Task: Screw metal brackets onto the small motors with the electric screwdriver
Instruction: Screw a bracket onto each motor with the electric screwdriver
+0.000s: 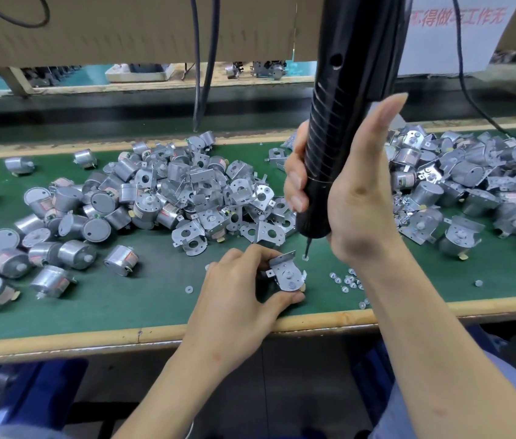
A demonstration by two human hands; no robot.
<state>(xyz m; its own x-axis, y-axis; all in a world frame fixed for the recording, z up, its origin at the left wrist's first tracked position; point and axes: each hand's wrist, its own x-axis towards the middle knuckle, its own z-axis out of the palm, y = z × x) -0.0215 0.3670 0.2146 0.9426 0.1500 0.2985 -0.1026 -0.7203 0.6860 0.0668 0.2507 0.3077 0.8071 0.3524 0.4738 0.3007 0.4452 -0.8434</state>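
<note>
Below, blurred blue bin (44, 394) — left hand (237, 293): bracket (286, 272); right hand (358, 191): screwdriver (329, 137).

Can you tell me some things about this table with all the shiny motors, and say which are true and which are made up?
1. The right hand holds the tall black electric screwdriver. True.
2. The left hand holds nothing. False: it pinches a small silver motor with a metal bracket on it.
3. The table mat is red. False: the table mat is green.
4. A heap of loose silver metal brackets lies beyond the left hand. True.
</note>
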